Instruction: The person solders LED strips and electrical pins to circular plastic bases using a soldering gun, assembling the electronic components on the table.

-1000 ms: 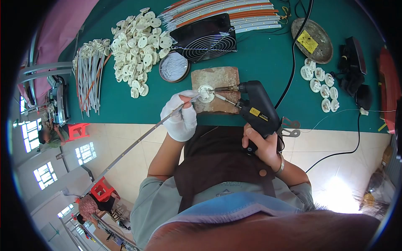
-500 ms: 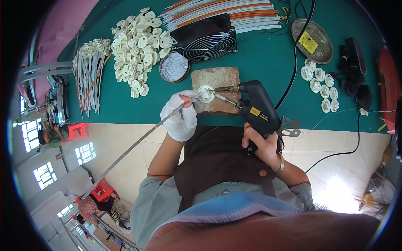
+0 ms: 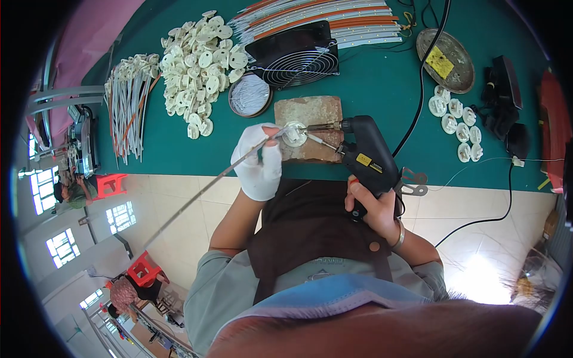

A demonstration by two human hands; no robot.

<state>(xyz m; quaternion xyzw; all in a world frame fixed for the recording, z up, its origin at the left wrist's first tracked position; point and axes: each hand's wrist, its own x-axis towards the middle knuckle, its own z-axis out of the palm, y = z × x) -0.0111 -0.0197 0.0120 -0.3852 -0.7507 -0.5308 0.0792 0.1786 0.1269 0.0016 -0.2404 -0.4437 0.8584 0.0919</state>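
In a white glove, my left hand [image 3: 259, 164] pinches a thin LED strip [image 3: 206, 189] near its upper end. That end touches or nearly touches a round white cap [image 3: 293, 135] on a worn brick [image 3: 308, 107]. My right hand [image 3: 373, 203], bare, is wrapped round the grip of a black soldering gun [image 3: 370, 156]. The gun's tip reaches the cap from the right, and a thin white nozzle below the tip points at it too. Contact between tip and strip is too small to make out.
Behind the brick stand a fan [image 3: 292, 56] and a round dish of small white pieces [image 3: 250, 95]. Heaped white caps [image 3: 203, 65] and bundled strips [image 3: 128, 110] lie left. Several caps [image 3: 456, 122] and a sponge [image 3: 440, 62] in a metal dish lie right. A black cable [image 3: 422, 77] crosses the table.
The strip's long free end has swung and looks shorter. My left hand has shifted slightly right and its fingers have turned a little. The soldering gun and my right hand are practically still.
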